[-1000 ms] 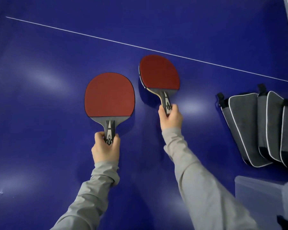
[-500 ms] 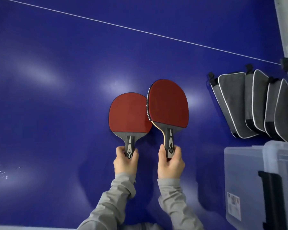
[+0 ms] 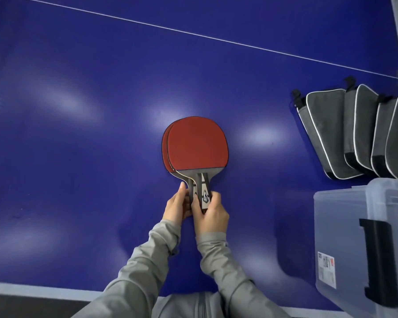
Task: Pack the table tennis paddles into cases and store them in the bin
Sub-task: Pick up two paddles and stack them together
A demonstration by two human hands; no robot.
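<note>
Although both paddles [image 3: 197, 143] are stacked mid-table, no packing is complete: the left hand [image 3: 178, 206] and right hand [image 3: 210, 214] grip the overlapped handles, while the cases [image 3: 354, 131] and bin [image 3: 345, 235] wait at the right edge. The bin's label is illegible.

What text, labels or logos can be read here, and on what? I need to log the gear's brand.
Nothing can be read.
Top paddle, handle: a small dark emblem, too blurred to make out.
Lower paddle, handle: one mark, possibly a letter, mostly covered by the top paddle.
Clear bin, side: a white sticker with a red mark, print too small to read.
Grey cases: no text visible.
</note>
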